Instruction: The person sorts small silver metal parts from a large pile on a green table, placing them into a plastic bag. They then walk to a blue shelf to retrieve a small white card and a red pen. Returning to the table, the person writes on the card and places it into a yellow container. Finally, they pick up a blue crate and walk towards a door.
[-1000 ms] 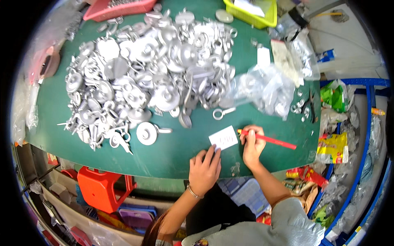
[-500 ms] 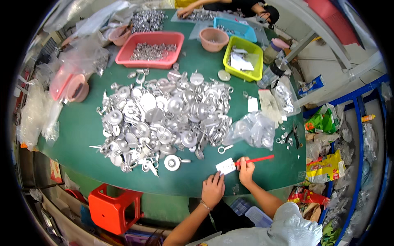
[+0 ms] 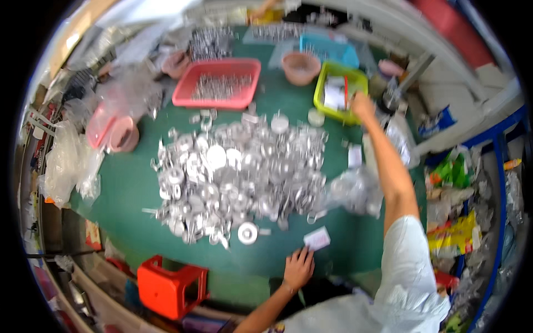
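My left hand point(image 3: 298, 270) lies on the green table point(image 3: 355, 244) near its front edge, fingers stretched out, their tips at the lower left corner of a small white card point(image 3: 317, 238). Faint marks show on the card. My right arm reaches far forward to the yellow-green basket point(image 3: 321, 102) at the back right. There my right hand point(image 3: 362, 105), blurred, is closed at a slim red pen point(image 3: 346, 89), which stands out over the white papers point(image 3: 335, 93) in the basket.
A wide heap of silver metal parts point(image 3: 244, 166) covers the middle of the table. Beyond it stand a pink tray point(image 3: 179, 100), a round pink bowl point(image 3: 301, 77) and a blue tray point(image 3: 350, 55). Clear plastic bags point(image 3: 355, 191) lie on the right; a red stool point(image 3: 158, 288) stands below left.
My right hand has moved from the card to the yellow-green basket, carrying the red pen. My left hand stays by the card. The whole view has shifted a little.
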Demonstrator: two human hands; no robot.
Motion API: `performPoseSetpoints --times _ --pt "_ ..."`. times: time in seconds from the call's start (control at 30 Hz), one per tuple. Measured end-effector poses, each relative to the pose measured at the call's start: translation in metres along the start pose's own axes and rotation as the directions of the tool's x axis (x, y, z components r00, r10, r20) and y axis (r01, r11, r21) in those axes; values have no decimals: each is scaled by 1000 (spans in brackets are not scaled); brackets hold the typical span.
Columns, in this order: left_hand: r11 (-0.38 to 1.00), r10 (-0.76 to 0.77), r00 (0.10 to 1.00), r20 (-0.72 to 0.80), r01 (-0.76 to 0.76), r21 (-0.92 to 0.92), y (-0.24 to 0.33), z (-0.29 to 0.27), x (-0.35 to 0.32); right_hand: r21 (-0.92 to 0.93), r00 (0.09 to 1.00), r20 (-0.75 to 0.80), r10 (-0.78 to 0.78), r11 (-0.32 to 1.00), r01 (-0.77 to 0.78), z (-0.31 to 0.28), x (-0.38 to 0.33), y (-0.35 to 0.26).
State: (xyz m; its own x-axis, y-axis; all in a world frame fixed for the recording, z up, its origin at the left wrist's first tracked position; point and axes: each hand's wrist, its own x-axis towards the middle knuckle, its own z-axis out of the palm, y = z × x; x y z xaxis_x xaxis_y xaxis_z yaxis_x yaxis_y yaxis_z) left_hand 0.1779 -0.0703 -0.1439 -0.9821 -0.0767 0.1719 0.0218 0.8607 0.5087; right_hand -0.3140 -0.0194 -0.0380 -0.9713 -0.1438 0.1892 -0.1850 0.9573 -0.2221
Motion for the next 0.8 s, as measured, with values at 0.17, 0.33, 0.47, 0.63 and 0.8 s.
performPoseSetpoints --times 0.17,0.33,0.47,0.63,0.8 --pt "998 -55 998 8 55 -43 -6 4 5 413 975 52 -216 893 176 -28 -117 -19" --pt "996 -73 997 -3 72 -52 -1 6 9 584 868 390 -306 811 24 -72 -306 -3" --pt "988 -101 995 15 102 -116 0 2 14 557 882 472 -17 781 -283 -15 -383 27" --pt "860 -338 941 -16 302 -413 4 0 21 394 927 371 54 895 -209 4 -402 12" --pt "897 -408 913 20 404 -178 7 -10 52 286 950 309 55 947 -148 10 -399 8"
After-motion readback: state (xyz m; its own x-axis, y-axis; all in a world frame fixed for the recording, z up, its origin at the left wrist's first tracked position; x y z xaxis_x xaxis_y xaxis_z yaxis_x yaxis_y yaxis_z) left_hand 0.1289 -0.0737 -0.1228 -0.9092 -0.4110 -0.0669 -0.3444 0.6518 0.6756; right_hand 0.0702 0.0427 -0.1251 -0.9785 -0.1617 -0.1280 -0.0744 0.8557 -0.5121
